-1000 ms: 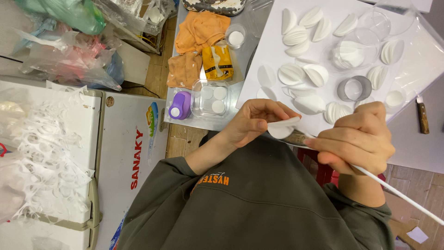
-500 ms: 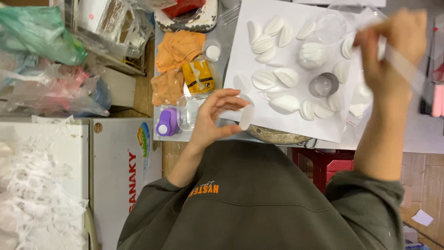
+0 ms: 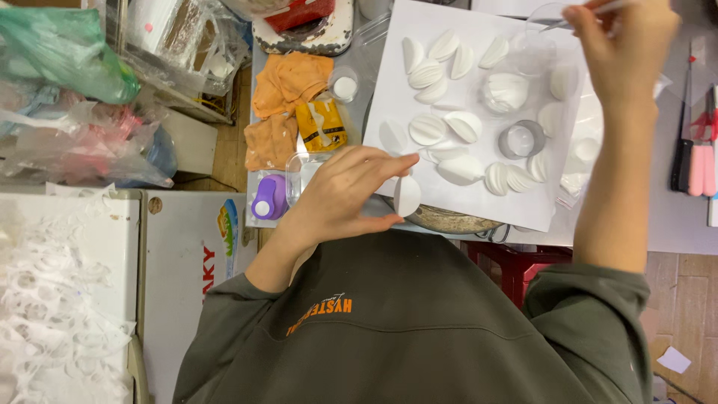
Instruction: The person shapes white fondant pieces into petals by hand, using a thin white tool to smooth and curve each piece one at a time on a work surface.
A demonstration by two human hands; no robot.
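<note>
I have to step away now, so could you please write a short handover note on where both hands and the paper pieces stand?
Left hand: holds one folded white paper piece between thumb and fingers, just off the near edge of the white sheet.
Right hand: raised over the sheet's far corner, grip closed on a thin brush beside a clear cup.
On the sheet: many folded white petals, a finished-looking cluster and a small metal ring.
Done: petals folded and laid out.
Left, as it looks: the held piece is not yet joined to anything.
</note>
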